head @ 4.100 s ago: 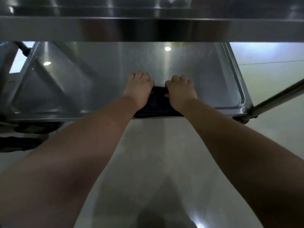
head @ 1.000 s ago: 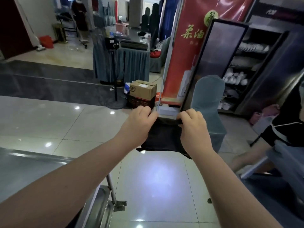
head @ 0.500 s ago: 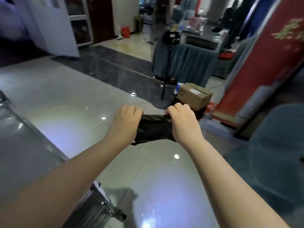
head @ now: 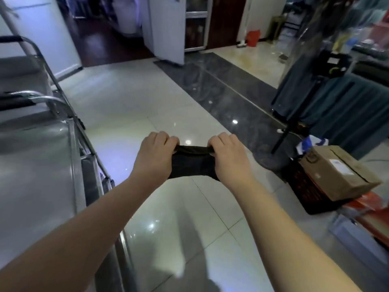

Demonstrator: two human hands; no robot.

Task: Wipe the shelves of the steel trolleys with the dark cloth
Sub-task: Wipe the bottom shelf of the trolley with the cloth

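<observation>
The dark cloth [head: 192, 163] hangs in the air over the tiled floor, stretched between my two hands. My left hand [head: 154, 155] grips its left top edge and my right hand [head: 228, 157] grips its right top edge. A steel trolley [head: 37, 165] stands at the left, its flat top shelf below and to the left of my left forearm. A second steel trolley [head: 23, 64] with a curved handle stands behind it at the far left.
A cardboard box [head: 339, 171] rests on a dark crate [head: 305, 186] at the right. A tripod stand [head: 288, 131] and a table with a grey-blue skirt [head: 336, 106] are behind it. A white door [head: 166, 28] stands ajar at the back.
Both hands lifted the cloth off the lower trolley shelf and hold it in the air. The view has swung left, bringing the trolleys in at the left.
</observation>
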